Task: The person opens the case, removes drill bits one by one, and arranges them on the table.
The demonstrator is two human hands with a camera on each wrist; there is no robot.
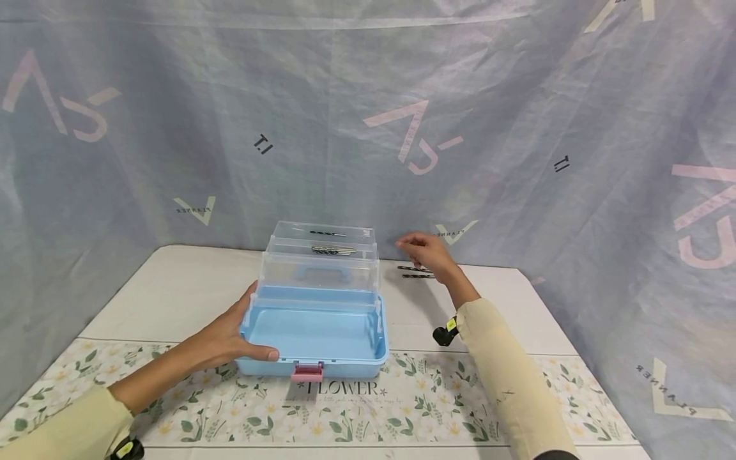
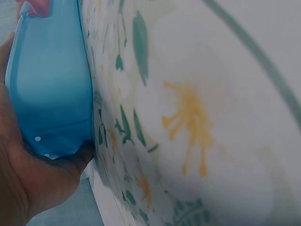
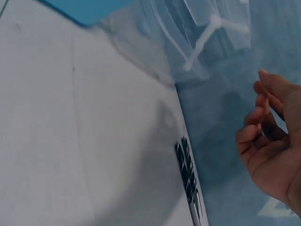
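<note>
A light blue toolbox (image 1: 313,369) with a pink latch (image 1: 307,372) stands on the table, its clear tiers raised at the back. My left hand (image 1: 230,335) grips the box's left side, the thumb over the front rim; in the left wrist view the hand (image 2: 44,176) wraps round the box end. One drill bit (image 1: 328,234) lies in the top clear tray (image 1: 287,230), and several more bits (image 1: 333,250) lie in the tray below. My right hand (image 1: 428,255) hovers right of the trays, fingers loosely bent, holding nothing visible. Under it two dark drill bits (image 3: 186,172) lie side by side.
A grey-blue printed cloth (image 1: 322,96) hangs close behind and beside the table. A floral strip with lettering (image 1: 345,415) runs across the white table (image 1: 190,281) in front. The blue base's main compartment (image 1: 316,332) is uncovered.
</note>
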